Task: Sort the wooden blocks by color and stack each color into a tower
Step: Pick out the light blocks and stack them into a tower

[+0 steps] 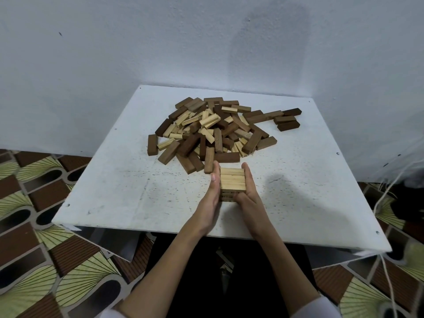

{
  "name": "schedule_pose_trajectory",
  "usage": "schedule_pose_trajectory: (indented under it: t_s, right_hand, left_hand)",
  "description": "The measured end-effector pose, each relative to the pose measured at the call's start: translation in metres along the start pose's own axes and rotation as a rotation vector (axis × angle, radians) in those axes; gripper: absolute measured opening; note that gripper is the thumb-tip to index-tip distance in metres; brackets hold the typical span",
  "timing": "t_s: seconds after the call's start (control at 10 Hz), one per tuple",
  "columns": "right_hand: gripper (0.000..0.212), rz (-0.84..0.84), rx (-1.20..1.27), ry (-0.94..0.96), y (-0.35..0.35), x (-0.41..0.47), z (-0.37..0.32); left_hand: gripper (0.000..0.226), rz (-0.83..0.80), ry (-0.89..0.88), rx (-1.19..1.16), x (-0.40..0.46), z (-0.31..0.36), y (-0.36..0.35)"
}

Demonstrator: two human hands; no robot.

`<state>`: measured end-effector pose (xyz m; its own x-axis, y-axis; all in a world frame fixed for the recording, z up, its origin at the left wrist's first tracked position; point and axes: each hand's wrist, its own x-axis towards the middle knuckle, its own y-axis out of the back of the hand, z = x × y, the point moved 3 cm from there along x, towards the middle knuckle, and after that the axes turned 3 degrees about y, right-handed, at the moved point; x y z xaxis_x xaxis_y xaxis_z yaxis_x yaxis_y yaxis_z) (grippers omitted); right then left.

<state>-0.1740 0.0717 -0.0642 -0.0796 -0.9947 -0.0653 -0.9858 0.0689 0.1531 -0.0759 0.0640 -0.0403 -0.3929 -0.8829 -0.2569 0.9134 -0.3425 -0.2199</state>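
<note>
Left hand [212, 193] and right hand [249, 191] flat against opposite sides of the pale tower [232, 182], fingers straight and together, palms facing each other, squeezing the stack square rather than gripping it. Nothing held in either hand. Top layer of 3 pale blocks side by side, long axes running 9 to 3 o'clock; lower layers partly hidden between the palms, so layer count not clear.

Tower near the front centre of the white table [114, 180]. Mixed pile [213, 129] of pale and dark blocks directly at 12 o'clock from the tower, its nearest dark blocks just beside the left fingertips [214, 173]. A few dark blocks [288, 120] set apart at about 1 o'clock, well off from the hands.

Probably squaring up the pale tower before the next layer; plenty of pale blocks left in the pile, no dark tower begun, so early in the task by the look of it.

Next reach likely straight ahead toward 12 o'clock. Pale pieces mostly in the middle and left part of the pile, around 11 o'clock, so left hand somewhat nearer. Next layer presumably laid crosswise, long axes 12 to 6.
</note>
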Motion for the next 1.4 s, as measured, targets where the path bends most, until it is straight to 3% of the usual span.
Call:
schedule_pose_trajectory:
  t_s: [0.2,0.5,0.7,0.9,1.0,1.4]
  right_hand:
    - [0.084,-0.004,-0.001,0.001,0.0,0.001,0.001]
    - [0.087,0.013,0.057,0.027,0.002,0.0,0.001]
    - [0.09,-0.04,0.169,0.033,0.014,-0.001,0.001]
    - [0.094,-0.119,-0.012,0.062,0.036,0.008,-0.004]
    - [0.094,-0.158,-0.111,0.069,0.039,0.015,-0.007]
    - [0.092,-0.202,-0.165,0.101,0.035,0.019,-0.014]
  left_hand:
    - [0.075,-0.02,-0.015,-0.039,0.008,-0.017,0.007]
    - [0.07,-0.009,-0.048,-0.016,0.015,-0.022,0.01]
    - [0.09,-0.063,-0.074,-0.025,0.016,-0.019,0.031]
    - [0.102,-0.051,-0.171,0.438,0.02,-0.003,0.052]
    - [0.102,-0.074,-0.202,0.555,0.023,0.008,0.049]
    - [0.101,-0.044,-0.22,0.629,0.031,0.007,0.043]
